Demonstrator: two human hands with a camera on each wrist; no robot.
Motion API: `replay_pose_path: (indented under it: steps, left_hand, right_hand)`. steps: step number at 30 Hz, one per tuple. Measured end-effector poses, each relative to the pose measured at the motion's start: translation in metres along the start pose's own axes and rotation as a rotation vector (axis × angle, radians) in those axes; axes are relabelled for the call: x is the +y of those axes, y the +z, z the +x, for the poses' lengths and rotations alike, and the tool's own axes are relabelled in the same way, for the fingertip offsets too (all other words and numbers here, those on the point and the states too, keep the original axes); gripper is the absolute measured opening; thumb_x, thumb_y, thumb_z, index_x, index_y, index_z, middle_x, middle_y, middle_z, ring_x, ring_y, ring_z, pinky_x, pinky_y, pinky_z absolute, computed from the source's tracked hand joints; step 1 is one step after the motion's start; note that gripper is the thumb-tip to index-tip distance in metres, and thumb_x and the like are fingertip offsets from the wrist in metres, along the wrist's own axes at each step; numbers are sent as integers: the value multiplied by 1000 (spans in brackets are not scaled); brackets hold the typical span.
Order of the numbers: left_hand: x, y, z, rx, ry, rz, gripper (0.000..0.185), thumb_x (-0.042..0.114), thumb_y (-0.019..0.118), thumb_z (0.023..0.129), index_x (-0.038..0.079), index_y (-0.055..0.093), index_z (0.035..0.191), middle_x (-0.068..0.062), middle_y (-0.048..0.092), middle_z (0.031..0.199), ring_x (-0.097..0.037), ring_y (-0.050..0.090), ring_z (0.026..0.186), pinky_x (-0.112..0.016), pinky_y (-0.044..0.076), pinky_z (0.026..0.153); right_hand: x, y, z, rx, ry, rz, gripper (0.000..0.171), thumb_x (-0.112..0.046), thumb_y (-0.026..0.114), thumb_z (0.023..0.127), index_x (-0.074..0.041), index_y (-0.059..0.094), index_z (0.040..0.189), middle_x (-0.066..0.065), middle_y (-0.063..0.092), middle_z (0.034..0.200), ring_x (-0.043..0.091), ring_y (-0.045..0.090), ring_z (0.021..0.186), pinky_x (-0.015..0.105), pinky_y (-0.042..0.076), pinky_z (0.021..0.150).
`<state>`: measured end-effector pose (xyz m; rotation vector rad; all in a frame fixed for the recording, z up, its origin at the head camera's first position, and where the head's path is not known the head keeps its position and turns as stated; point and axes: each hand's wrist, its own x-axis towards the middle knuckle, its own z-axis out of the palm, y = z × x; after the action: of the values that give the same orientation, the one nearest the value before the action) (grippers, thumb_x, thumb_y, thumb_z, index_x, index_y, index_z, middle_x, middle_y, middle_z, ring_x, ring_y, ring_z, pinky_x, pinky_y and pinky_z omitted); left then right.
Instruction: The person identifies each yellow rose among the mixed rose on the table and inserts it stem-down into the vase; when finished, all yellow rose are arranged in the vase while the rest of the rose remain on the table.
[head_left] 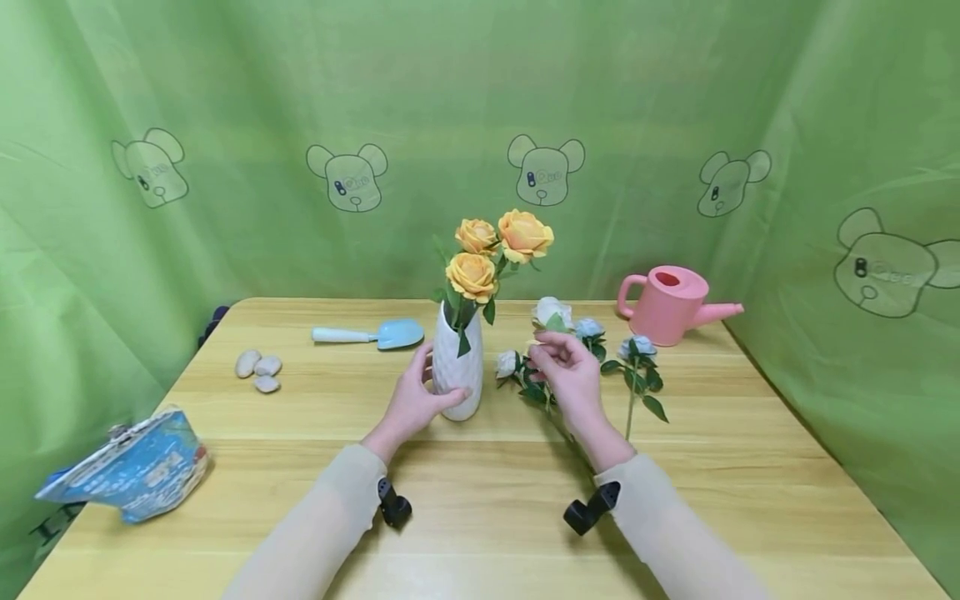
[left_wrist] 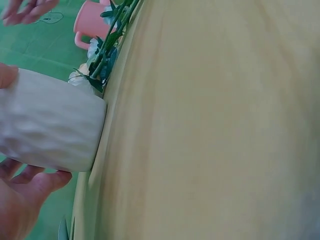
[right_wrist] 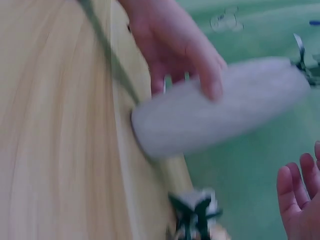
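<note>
A white textured vase (head_left: 459, 379) stands upright on the table with several orange-yellow roses (head_left: 472, 277) in it. My left hand (head_left: 412, 400) grips the vase from its left side, thumb across the front; the left wrist view shows the vase's lower part (left_wrist: 55, 122) between thumb and fingers. To the right of the vase, my right hand (head_left: 576, 379) is held above flowers lying on the table, its fingers loosely bent. Nothing shows between those fingers (right_wrist: 295, 187) in the right wrist view. Around it lie white roses (head_left: 552, 312) and pale blue roses (head_left: 637, 348); the hand partly hides some stems.
A pink watering can (head_left: 667, 308) stands at the back right. Behind the vase to the left lies a trowel (head_left: 400, 333) with a light blue blade. Several pale stones (head_left: 267, 366) and a blue bag (head_left: 161, 467) are on the left side.
</note>
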<state>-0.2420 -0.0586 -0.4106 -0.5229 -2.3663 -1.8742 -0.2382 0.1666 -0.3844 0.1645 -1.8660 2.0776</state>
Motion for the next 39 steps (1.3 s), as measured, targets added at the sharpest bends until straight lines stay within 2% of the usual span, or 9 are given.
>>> replay_pose_path:
  steps: [5,8,13,16,23,25,27,32,39]
  left_hand:
    - [0,0,0,0,-13,13,76,10,78,74,11,37,137,-16,50,126,-33,51,112,-43,46,89]
    - [0,0,1,-1,-20,14,76,10,78,74,11,37,137,-17,50,126,-33,51,112,-43,46,89]
    - [0,0,1,-4,-22,7,75,9,78,74,11,37,137,-16,50,126,-33,51,112,-43,46,89]
    - [0,0,1,-6,-19,5,75,9,78,74,11,38,137,-16,50,126,-32,51,112,-43,46,89]
    - [-1,-1,2,-15,-29,4,76,10,78,74,12,36,137,-15,50,127,-32,51,113,-42,46,90]
    - [-1,0,2,-10,-23,4,76,10,78,74,10,36,137,-16,50,126,-33,51,112,-43,46,90]
    - [-10,2,5,-4,-23,2,77,11,79,73,12,36,138,-15,49,127,-33,50,113,-44,45,90]
    - [-33,5,13,7,-24,-4,80,18,82,71,22,37,137,-9,49,127,-28,51,113,-43,45,90]
    - [-37,5,13,20,-8,-14,79,20,82,70,25,39,135,-6,51,125,-26,52,111,-43,47,88]
  right_hand:
    - [8,-31,5,16,96,-87,21,-2,67,84,2,59,103,5,64,82,17,63,68,35,56,62]
    - [13,-46,7,-4,188,-187,23,-6,67,85,1,58,105,3,63,82,18,63,70,37,56,64]
    - [22,-62,6,-75,356,-366,35,-6,65,86,4,52,117,11,59,89,23,63,70,39,56,63]
    - [27,-67,5,-134,425,-445,42,-4,65,86,5,47,123,16,57,94,25,63,68,38,55,60]
    - [38,-68,4,-268,457,-579,35,-4,66,84,6,51,114,11,58,84,23,59,69,36,53,57]
    - [39,-68,4,-286,457,-590,32,-2,64,84,6,52,112,9,55,80,22,58,68,36,52,56]
    - [39,-67,4,-290,458,-583,31,1,61,84,7,51,112,10,53,78,23,58,68,36,52,56]
    - [35,-66,4,-231,451,-508,34,8,59,83,10,50,116,16,60,84,25,62,67,36,54,57]
    - [10,-63,3,-142,426,-341,43,7,62,84,9,48,125,17,59,93,19,64,67,31,55,62]
